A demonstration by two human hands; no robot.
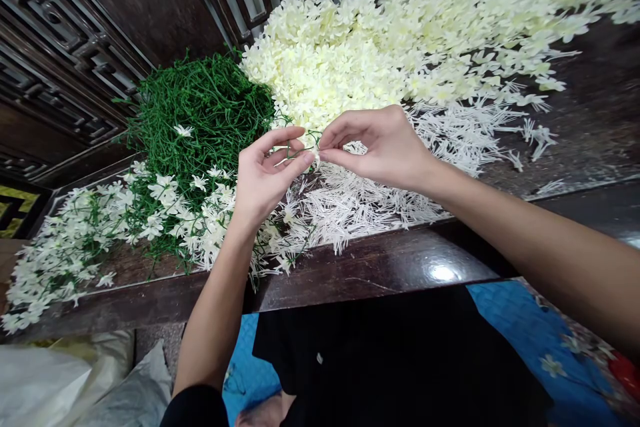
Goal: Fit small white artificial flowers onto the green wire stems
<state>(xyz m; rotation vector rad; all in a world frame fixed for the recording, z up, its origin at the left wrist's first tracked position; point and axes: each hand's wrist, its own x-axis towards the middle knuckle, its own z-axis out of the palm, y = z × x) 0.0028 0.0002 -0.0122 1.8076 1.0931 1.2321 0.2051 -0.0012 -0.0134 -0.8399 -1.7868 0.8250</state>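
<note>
Both hands meet over the middle of the bench, thumbs and fingertips close together. My left hand [273,170] pinches a thin green plastic stem [295,155], whose branches show between thumb and fingers. Close beside it, my right hand [383,147] is closed in a pinch at the stem's tip, where a small white piece shows; the fingers partly cover it. Under the hands lie white spiky stamen pieces [350,207]. Behind them is a heap of pale cream artificial petals [340,67]. To the left rises a pile of green stems [200,113].
Assembled white flowers on green stems [75,247] spread along the left of the dark wooden bench [400,253]. A carved wooden back panel [150,7] stands behind. White sacks [60,380] lie at lower left. Below is a blue padded surface [530,327].
</note>
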